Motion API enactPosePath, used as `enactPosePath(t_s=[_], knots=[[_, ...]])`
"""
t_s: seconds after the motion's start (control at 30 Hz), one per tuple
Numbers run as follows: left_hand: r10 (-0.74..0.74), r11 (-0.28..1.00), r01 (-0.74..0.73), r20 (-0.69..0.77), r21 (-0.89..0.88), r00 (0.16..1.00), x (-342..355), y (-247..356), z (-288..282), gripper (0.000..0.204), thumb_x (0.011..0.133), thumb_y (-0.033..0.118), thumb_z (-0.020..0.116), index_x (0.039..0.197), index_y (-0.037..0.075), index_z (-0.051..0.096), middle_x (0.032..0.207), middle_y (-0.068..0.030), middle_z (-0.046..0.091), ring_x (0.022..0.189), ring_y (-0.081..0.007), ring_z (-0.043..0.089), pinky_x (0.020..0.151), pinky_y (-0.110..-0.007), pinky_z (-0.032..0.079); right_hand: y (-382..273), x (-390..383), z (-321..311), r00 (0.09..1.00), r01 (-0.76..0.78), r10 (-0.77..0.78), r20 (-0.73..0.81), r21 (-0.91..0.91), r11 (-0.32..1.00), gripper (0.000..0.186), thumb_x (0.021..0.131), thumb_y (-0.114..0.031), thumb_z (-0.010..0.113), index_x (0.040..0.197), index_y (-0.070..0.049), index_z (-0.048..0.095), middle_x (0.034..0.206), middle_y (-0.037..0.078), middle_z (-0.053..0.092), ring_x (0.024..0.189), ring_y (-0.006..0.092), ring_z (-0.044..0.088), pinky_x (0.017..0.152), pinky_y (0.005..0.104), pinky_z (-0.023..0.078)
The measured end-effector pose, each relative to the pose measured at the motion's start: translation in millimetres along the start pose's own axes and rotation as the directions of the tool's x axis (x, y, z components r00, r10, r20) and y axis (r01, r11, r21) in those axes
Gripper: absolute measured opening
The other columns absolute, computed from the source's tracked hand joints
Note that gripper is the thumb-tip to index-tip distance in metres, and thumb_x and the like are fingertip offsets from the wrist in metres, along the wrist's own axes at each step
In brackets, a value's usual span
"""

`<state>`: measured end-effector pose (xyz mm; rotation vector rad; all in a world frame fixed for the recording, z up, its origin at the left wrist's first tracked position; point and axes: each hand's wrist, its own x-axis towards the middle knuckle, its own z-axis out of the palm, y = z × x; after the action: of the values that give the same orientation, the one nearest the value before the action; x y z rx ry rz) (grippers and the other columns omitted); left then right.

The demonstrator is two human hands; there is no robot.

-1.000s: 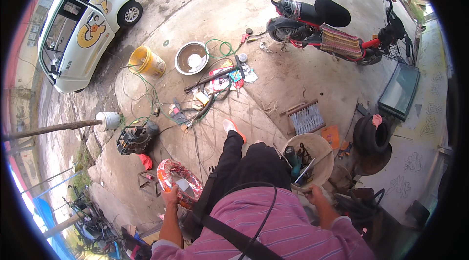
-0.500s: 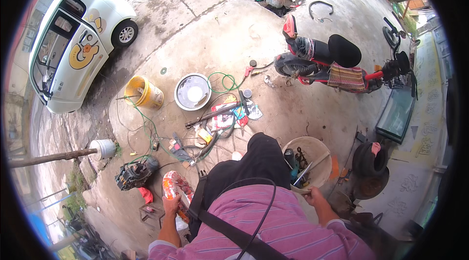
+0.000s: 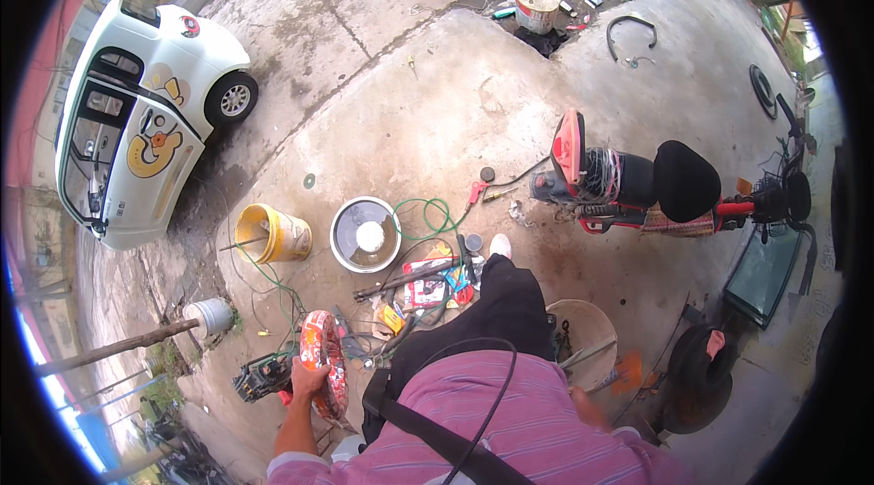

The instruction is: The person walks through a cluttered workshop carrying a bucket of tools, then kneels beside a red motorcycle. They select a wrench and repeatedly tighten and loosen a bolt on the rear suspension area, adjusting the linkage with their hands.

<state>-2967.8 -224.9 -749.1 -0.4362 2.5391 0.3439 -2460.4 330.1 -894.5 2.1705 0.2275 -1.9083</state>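
Head view, with two bare hands at the lower edge. Left hand (image 3: 309, 378) closed around the near side of one wrapped ring (image 3: 318, 339), red and white, at the lower left beside one dark engine-like machine (image 3: 259, 379). Right hand (image 3: 590, 408) blurred, near the lower edge of one round tan tub (image 3: 601, 335); cannot tell whether open, closed or gripping. Inside the tub, at least one long bar and some darker items, too hidden for a count.

Farther out on the concrete: one yellow bucket (image 3: 293, 237), and just beside it one round metal basin (image 3: 333, 244) with one white round object (image 3: 370, 236) in it. Right of the basin, one red air gun (image 3: 476, 192) and one white shoe (image 3: 500, 246) below a dark trouser leg. Between basin and trouser leg, a scatter of bars, packets and tools, too crowded to count.

At the right, one red-and-black scooter (image 3: 687, 183), one framed glass panel (image 3: 763, 275), and at least one dark tyre (image 3: 696, 394) with one pink cloth (image 3: 716, 343) on top. At the left, one white car (image 3: 137, 139) with two visible wall decals on its side, plus one white bucket (image 3: 209, 317) at the end of one wooden pole (image 3: 118, 346).
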Motion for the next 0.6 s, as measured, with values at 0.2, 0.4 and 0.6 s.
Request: enactPosePath(t_s=[0.2,0.4,0.6], knots=[[-0.028,0.998,0.023,0.104,0.050,0.994,96,225,-47,0.077,0.068,0.039,0.087,0.121,-0.007,0.054,0.110,-0.0255,0.070,0.101,-0.0373,0.072,0.089,-0.046,0.057,-73,-33,49,0.981,0.190,-0.189,-0.029,0.027,0.981,0.020,0.096,-0.024,0.054,0.102,-0.008,0.063,0.091,0.009,0.070,0.071,0.0225,0.065,0.057,0.0326,0.049],[0.309,0.949,-0.299,0.122,-0.096,0.943,232,386,-82,0.075,0.070,0.035,0.088,0.122,-0.006,0.054,0.107,-0.0215,0.071,0.097,-0.0322,0.072,0.087,-0.043,0.058,-134,-42,103,0.960,0.255,-0.243,-0.136,0.074,0.964,0.023,0.099,-0.027,0.057,0.110,-0.008,0.065,0.095,0.009,0.072,0.070,0.0215,0.066,0.050,0.0317,0.045],[0.443,0.896,-0.429,0.155,-0.112,0.883,384,530,-119,0.071,0.071,0.030,0.088,0.123,-0.006,0.057,0.109,-0.0208,0.071,0.099,-0.0305,0.072,0.088,-0.043,0.058,-168,-54,206,0.956,0.285,-0.274,-0.103,0.122,0.951,0.030,0.100,-0.027,0.056,0.121,-0.006,0.060,0.105,0.012,0.071,0.081,0.0249,0.073,0.049,0.0315,0.046]])
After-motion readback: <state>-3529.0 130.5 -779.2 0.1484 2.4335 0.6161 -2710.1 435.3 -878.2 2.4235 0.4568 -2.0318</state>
